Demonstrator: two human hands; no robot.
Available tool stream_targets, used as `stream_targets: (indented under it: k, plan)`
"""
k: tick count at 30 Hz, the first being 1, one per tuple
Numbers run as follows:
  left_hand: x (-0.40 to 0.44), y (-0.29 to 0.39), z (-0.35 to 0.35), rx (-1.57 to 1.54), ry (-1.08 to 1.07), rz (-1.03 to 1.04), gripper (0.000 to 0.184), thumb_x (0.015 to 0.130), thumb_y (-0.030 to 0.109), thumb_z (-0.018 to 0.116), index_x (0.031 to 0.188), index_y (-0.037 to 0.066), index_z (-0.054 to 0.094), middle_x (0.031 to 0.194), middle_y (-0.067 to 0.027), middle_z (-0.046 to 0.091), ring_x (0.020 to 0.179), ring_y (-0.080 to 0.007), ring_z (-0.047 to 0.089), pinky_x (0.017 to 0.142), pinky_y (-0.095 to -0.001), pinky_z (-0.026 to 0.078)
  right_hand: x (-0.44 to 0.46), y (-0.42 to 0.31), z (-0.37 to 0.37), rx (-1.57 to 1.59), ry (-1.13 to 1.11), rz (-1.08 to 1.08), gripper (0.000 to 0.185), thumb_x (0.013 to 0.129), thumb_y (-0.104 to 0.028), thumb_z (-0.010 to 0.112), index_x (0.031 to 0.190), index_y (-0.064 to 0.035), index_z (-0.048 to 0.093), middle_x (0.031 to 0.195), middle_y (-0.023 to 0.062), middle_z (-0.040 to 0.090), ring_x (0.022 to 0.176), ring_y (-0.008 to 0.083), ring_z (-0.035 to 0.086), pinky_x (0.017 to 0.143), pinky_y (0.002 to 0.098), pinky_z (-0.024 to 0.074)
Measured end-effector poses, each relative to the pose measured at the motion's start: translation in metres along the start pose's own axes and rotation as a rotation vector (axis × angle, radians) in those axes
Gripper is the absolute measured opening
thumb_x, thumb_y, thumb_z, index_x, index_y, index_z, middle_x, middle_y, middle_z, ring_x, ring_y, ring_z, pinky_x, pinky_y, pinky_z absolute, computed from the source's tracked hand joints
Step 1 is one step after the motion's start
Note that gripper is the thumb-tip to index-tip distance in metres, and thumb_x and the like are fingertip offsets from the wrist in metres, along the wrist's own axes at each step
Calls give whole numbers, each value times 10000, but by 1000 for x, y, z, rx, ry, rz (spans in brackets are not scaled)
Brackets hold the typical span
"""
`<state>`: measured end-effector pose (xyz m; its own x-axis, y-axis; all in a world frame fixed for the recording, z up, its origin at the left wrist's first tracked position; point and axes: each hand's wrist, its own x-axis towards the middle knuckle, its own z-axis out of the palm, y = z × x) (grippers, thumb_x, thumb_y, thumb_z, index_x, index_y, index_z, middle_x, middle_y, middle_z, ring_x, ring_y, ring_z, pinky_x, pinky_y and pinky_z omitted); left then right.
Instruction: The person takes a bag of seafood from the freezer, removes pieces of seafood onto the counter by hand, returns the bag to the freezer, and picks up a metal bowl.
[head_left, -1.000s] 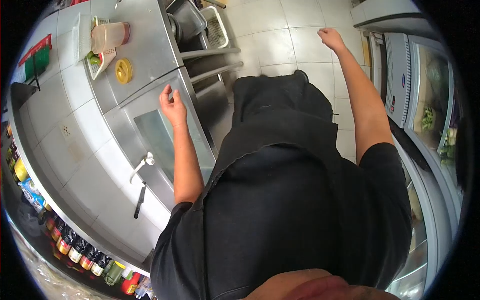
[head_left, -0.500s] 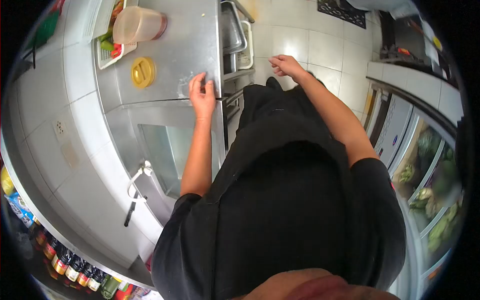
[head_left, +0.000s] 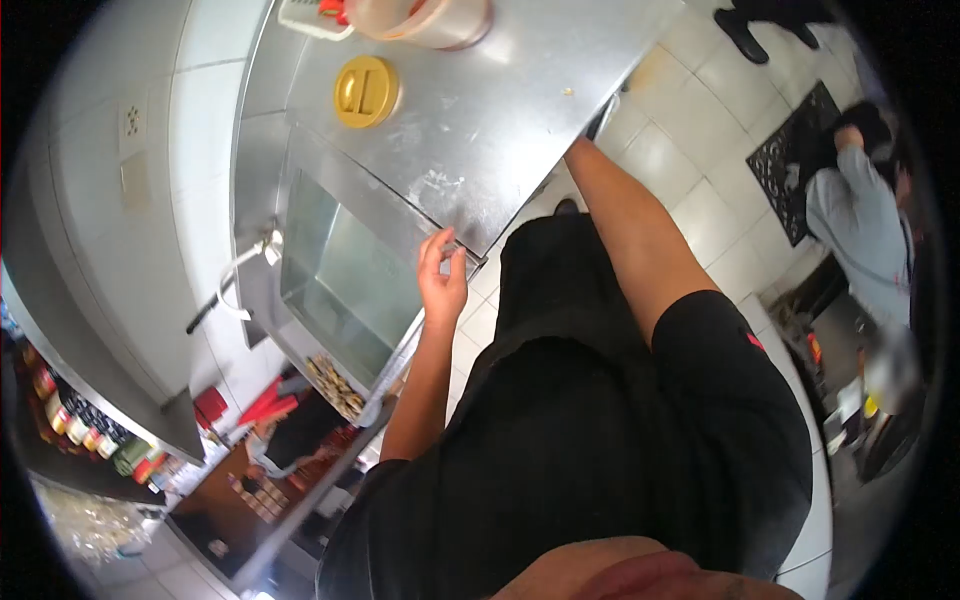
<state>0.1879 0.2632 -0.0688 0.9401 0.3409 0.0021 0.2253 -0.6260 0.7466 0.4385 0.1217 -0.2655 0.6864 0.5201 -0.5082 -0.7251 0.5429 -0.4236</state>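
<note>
My left hand (head_left: 442, 275) is over the corner where the sink and the steel counter (head_left: 500, 120) meet. Its fingers are loosely bent, with the thumb apart and nothing held. My right forearm (head_left: 640, 220) reaches forward to the counter's front edge, and the hand beyond the wrist is hidden under that edge. A round yellow lid (head_left: 366, 91) lies on the counter. Behind it, a clear plastic container (head_left: 440, 20) with a reddish rim is beside a white basket (head_left: 318, 22) with something red in it.
The sink (head_left: 340, 290) has a white faucet (head_left: 245, 270) and a black-handled knife (head_left: 203, 315) nearby. At the right, another person (head_left: 860, 230) stands near a black floor mat (head_left: 780, 165); dark shoes (head_left: 742, 36) show at the top. Bottles line a shelf (head_left: 110, 370).
The view has swung round, bringing the counter closer and the other people into sight. My right hand has gone from over the floor to below the counter edge. My left hand stays loosely open.
</note>
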Motion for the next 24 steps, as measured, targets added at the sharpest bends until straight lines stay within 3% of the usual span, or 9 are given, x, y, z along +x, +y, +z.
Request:
stream_targets:
  k: [6, 11, 15, 22, 24]
  plan:
    - [-35, 11, 11, -41, 126, -180, 327, 820, -55, 590, 1141, 12, 581, 1101, -137, 564, 982, -213, 572, 766, -292, 521, 15, -7, 6, -208, -10, -18, 442, 879, -143, 548, 1269, 38, 444, 1071, 157, 619, 894, 231, 644, 641, 333, 557]
    - [-61, 1, 4, -111, 234, -255, 322, 828, -59, 568, 1145, -5, 576, 1105, -124, 557, 971, -203, 570, 762, -284, 502, -28, -11, -27, -428, 140, -44, 398, 877, -117, 535, 1233, 49, 469, 1075, 167, 614, 899, 244, 647, 658, 349, 565]
    - [-81, -11, -8, -170, 303, -266, 350, 830, -60, 562, 1171, 17, 569, 1120, -117, 554, 968, -190, 565, 769, -293, 489, -95, -20, -72, -442, 404, -5, 348, 862, -32, 461, 1190, 85, 457, 1077, 187, 602, 869, 322, 660, 693, 413, 594]
    - [-129, -43, -37, -220, 346, -278, 317, 862, 0, 558, 1178, 14, 569, 1112, -107, 570, 984, -173, 578, 730, -265, 450, -267, -44, -123, -476, 555, 53, 364, 848, -63, 498, 1158, 122, 456, 1060, 199, 591, 878, 303, 648, 704, 413, 596]
    - [-145, -53, -47, -245, 357, -257, 314, 865, 2, 557, 1179, 13, 568, 1119, -108, 571, 992, -174, 582, 737, -263, 451, -318, -35, -119, -468, 582, -22, 375, 850, -69, 498, 1167, 124, 438, 1042, 196, 588, 862, 294, 650, 689, 398, 600]
